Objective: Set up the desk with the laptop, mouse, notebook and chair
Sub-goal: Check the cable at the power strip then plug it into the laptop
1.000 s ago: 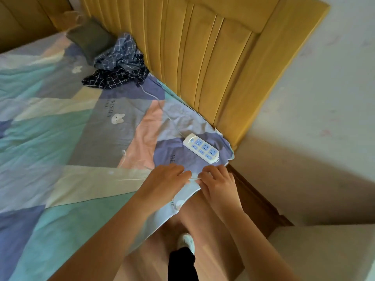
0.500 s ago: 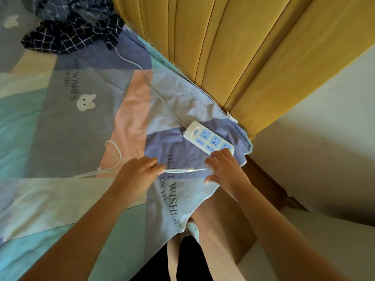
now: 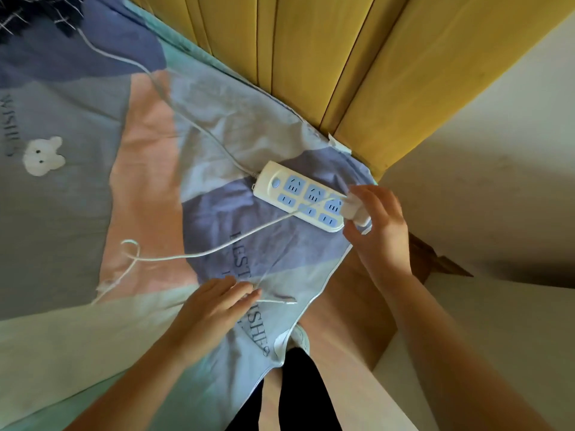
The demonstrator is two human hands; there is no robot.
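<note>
No laptop, mouse, notebook or chair is in view. A white power strip (image 3: pixel 298 197) with blue sockets lies on the bed sheet (image 3: pixel 77 197) near the bed's corner. My right hand (image 3: pixel 379 225) grips a white charger plug (image 3: pixel 354 209) over the strip's right end. Its thin white cable (image 3: pixel 186 256) runs left across the sheet in a loop. My left hand (image 3: pixel 211 309) lies on the sheet with fairly straight fingers over the cable, close to its connector end (image 3: pixel 286 301).
A yellow padded headboard (image 3: pixel 357 73) stands behind the strip. The strip's own cord (image 3: pixel 186 119) trails up-left toward a dark checked cloth (image 3: pixel 18 17). A pale wall (image 3: pixel 497 181) and the wooden bed frame corner (image 3: pixel 435 259) lie to the right. My shoe (image 3: pixel 300 337) shows below.
The view has closed in on the bed corner. My right hand has moved up-right to the strip with the charger plug. The cable is drawn out between my hands.
</note>
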